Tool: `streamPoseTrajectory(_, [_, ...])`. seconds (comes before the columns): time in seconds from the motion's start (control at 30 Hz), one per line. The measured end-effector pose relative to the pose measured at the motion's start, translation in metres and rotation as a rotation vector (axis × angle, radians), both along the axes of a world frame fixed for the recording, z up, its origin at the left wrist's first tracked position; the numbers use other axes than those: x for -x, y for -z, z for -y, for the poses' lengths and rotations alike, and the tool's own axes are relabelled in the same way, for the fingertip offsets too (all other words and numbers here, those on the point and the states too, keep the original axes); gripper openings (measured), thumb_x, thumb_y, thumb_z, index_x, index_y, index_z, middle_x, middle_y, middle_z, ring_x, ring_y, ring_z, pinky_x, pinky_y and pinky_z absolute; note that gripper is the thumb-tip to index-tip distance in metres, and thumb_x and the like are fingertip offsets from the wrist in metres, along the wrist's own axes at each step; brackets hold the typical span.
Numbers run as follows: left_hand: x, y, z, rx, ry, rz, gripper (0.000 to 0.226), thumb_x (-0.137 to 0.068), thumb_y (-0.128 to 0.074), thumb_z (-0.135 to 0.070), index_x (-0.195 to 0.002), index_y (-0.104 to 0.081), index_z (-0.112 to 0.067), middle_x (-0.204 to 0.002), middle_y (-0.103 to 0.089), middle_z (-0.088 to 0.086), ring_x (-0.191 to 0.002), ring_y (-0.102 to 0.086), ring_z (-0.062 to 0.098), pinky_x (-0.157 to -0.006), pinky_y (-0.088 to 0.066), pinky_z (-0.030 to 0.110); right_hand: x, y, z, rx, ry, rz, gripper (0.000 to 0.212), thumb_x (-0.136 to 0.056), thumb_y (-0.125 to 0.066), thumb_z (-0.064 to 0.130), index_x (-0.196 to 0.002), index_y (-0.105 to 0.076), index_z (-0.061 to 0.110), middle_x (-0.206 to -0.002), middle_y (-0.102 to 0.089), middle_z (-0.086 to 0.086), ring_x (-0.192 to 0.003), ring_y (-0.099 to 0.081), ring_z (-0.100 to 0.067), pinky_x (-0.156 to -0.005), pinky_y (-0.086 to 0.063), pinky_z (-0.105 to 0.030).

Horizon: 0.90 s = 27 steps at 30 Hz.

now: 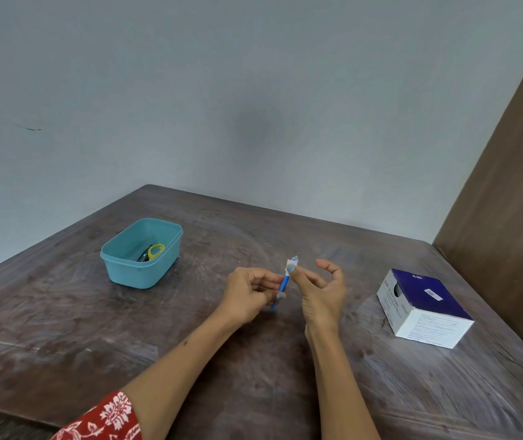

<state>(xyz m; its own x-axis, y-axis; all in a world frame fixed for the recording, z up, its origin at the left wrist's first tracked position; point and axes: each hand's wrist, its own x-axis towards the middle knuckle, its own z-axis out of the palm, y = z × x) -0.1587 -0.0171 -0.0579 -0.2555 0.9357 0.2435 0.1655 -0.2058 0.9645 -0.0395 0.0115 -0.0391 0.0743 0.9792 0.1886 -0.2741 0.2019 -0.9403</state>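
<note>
Tip-fitting step, seemingly; left hand (247, 293) grip clamped on the blue pen (282, 285); right hand (320, 292) pinching the white tip (291, 264); next needs a steady twist.

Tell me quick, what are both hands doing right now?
Left hand: holding the blue pen by its shaft.
Right hand: seemingly pinching the pen's white tip.
</note>
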Motion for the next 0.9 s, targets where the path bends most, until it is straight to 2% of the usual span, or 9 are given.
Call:
streamPoseTrajectory(0.13, [0.0052, 0.0005, -0.0013, -0.015, -0.035, -0.021, 0.035, -0.068, -0.075, 0.008, -0.077, -0.068, -0.025, -0.068, -0.07, -0.008, -0.065, -0.069, 0.005, -0.062, -0.057, 0.021, 0.0023, 0.0048, 0.0013, 0.004, -0.066, 0.076, 0.042, -0.071, -0.077, -0.002, -0.098, -0.05, 0.015, -0.072, -0.073, -0.001, -0.058, -0.066, 0.0, -0.052, -0.044, -0.005])
streamPoseTrajectory(0.27, [0.0043, 0.0008, -0.0043, 0.016, -0.034, 0.002, 0.039, -0.065, -0.08, 0.002, -0.085, -0.064, -0.027, -0.07, -0.072, -0.008, -0.067, -0.07, 0.008, -0.064, -0.058, 0.022, 0.0025, 0.0021, -0.0009, -0.008, -0.005, -0.024, 0.042, -0.071, -0.077, -0.003, -0.093, -0.049, 0.02, -0.07, -0.073, 0.0, -0.06, -0.068, -0.002, -0.054, -0.046, -0.007])
streamPoseTrajectory(0.37, [0.0021, 0.0052, -0.0064, 0.076, 0.012, 0.016, 0.033, -0.066, -0.078, 0.004, -0.075, -0.069, -0.026, -0.065, -0.071, -0.004, -0.065, -0.07, 0.013, -0.061, -0.058, 0.025, 0.0012, 0.0004, -0.0022, -0.019, 0.043, -0.102, 0.042, -0.071, -0.077, -0.003, -0.091, -0.048, 0.02, -0.073, -0.073, -0.003, -0.062, -0.068, -0.005, -0.058, -0.049, -0.01])
streamPoseTrajectory(0.47, [0.0019, 0.008, -0.0068, 0.101, 0.03, 0.028, 0.034, -0.071, -0.073, 0.008, -0.067, -0.071, -0.026, -0.06, -0.07, -0.003, -0.061, -0.069, 0.014, -0.057, -0.057, 0.024, 0.0016, 0.0008, -0.0021, -0.013, 0.038, -0.085, 0.042, -0.071, -0.078, -0.002, -0.091, -0.048, 0.02, -0.071, -0.073, -0.002, -0.062, -0.069, -0.004, -0.057, -0.049, -0.009])
streamPoseTrajectory(0.67, [0.0048, 0.0041, -0.0059, 0.054, -0.007, 0.074, 0.018, -0.076, -0.066, 0.013, -0.081, -0.071, -0.004, -0.066, -0.069, 0.004, -0.057, -0.068, 0.01, -0.054, -0.056, 0.022, 0.0039, 0.0084, -0.0003, -0.004, -0.035, 0.095, 0.041, -0.07, -0.079, 0.003, -0.093, -0.048, 0.017, -0.074, -0.073, -0.004, -0.058, -0.066, -0.001, -0.055, -0.044, -0.006])
streamPoseTrajectory(0.77, [0.004, 0.0025, -0.0046, 0.037, 0.002, 0.083, 0.015, -0.076, -0.064, 0.014, -0.089, -0.069, 0.006, -0.065, -0.068, 0.004, -0.055, -0.067, 0.008, -0.055, -0.057, 0.022, 0.0042, 0.0067, 0.0003, -0.02, -0.028, 0.091, 0.042, -0.07, -0.079, 0.004, -0.094, -0.049, 0.019, -0.071, -0.074, -0.002, -0.061, -0.068, -0.003, -0.055, -0.046, -0.007])
streamPoseTrajectory(0.9, [0.0008, 0.002, -0.0045, 0.057, 0.03, 0.112, 0.016, -0.075, -0.065, 0.014, -0.085, -0.07, 0.001, -0.058, -0.067, 0.0, -0.052, -0.065, 0.009, -0.056, -0.058, 0.024, 0.0018, 0.0048, -0.0022, -0.031, 0.017, 0.022, 0.042, -0.069, -0.081, 0.006, -0.091, -0.049, 0.021, -0.069, -0.074, 0.0, -0.063, -0.069, -0.005, -0.057, -0.047, -0.008])
